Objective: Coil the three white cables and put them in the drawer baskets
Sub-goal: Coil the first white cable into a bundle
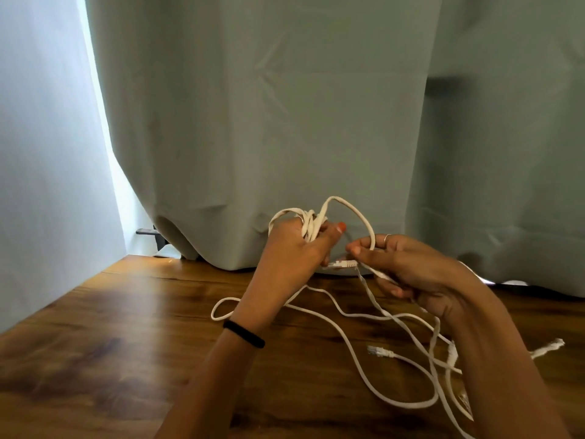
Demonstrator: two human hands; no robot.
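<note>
Surroundings: a grey-green curtain (285, 122) hangs across the whole far side and drapes onto the back edge of your wooden desk (110, 327). At the left a paler curtain (41, 153) leaves a bright gap, with a small dark bracket (152, 232) showing at its foot. A black band (243, 334) sits on your left wrist, a thin ring (386, 237) on a finger of your right hand.

Cables: white cables (357, 359) lie in loose, crossing loops on the desk, below and to the right of your hands. One clear plug (378, 351) rests on the wood between your forearms; another frayed-looking end (552, 345) lies at the far right edge. How many separate cables make up the tangle you cannot tell here. No drawer baskets show.

Coil: a small bundle of turns (311, 224) is raised above the desk, near the curtain's hem.

Left hand (294, 248): curled round the bundle, thumb across it, gripping the turns.

Right hand (408, 267): just beside the left, not touching it. Thumb and forefinger pinch a loop (364, 220) that arches up from the bundle, and a plug end (343, 264) lies between the two hands at your fingertips. The lower fingers are curled, with a strand running through them down to the desk.
</note>
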